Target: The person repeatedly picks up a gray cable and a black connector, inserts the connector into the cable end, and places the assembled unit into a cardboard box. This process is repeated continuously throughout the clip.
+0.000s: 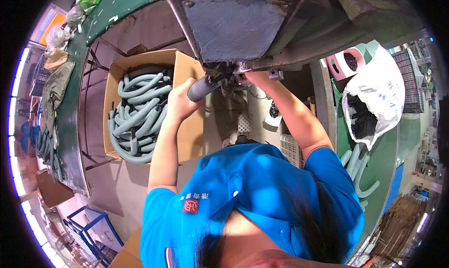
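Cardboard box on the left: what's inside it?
The box holds a heap of curved grey-green tubes, some showing black ends. Its bottom and most of the lower tubes can't be seen, covered by those on top.

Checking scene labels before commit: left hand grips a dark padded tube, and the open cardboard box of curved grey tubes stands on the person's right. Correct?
No, wrong side for the box: the head view shows the open cardboard box of curved grey tubes on the person's left. The left hand does grip a dark padded tube.
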